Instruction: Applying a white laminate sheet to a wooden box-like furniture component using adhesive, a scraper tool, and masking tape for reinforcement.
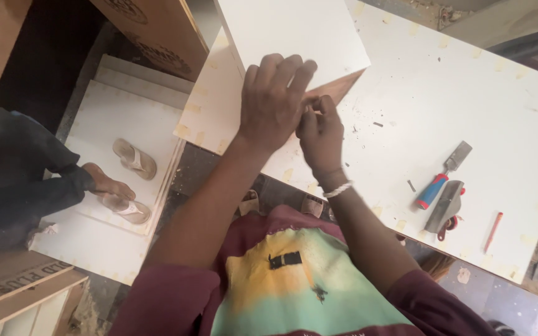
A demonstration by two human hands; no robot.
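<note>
white panel (294,31) under both hands' fingertips.

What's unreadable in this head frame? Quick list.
- Whatever the right hand pinches: too small, covered by the left hand.
- White panel: cut off by the top edge; its near corner is behind the hands.
- Both hands: motion-blurred, finger contact unclear.
- Another person's foot on the sandal: the leg runs off the left edge.

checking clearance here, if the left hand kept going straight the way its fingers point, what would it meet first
The left hand points up and away from the body, fingertips already at the near edge of the raised white panel. Going on, it would likely meet that panel first, though depth is hard to judge from above.
</note>
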